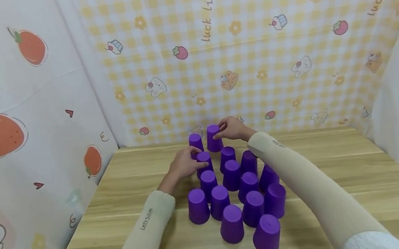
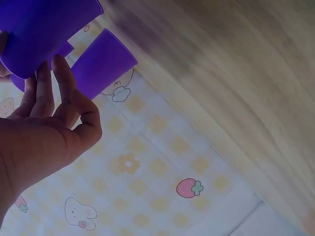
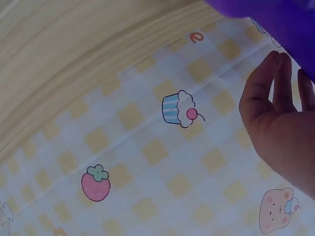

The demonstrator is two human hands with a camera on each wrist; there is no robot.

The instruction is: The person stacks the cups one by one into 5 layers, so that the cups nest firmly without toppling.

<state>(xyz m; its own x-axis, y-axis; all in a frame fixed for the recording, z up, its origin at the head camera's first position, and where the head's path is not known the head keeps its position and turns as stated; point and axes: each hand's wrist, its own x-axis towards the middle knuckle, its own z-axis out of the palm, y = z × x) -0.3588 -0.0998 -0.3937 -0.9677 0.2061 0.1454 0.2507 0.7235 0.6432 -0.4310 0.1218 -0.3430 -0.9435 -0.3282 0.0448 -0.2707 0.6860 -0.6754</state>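
In the head view, several upside-down purple cups stand on the wooden table. My left hand (image 1: 185, 162) grips one purple cup (image 1: 203, 157) on the left side of the group, thumb on its near side and fingers beyond. The left wrist view has this cup (image 2: 44, 29) between thumb and fingers, with another cup (image 2: 103, 64) just past the fingertips. At the far end, my right hand (image 1: 233, 129) pinches a second purple cup (image 1: 213, 140) near its top. That cup (image 3: 290, 29) is only partly visible in the right wrist view, above the fingers (image 3: 263, 81).
One cup (image 1: 195, 141) stands left of the far one. Nearer cups, such as the front one (image 1: 268, 235), sit in staggered, slanting rows below my right sleeve (image 1: 304, 172). A checked cloth (image 1: 243, 54) hangs behind the table (image 1: 333, 154), with pale cloth on both sides.
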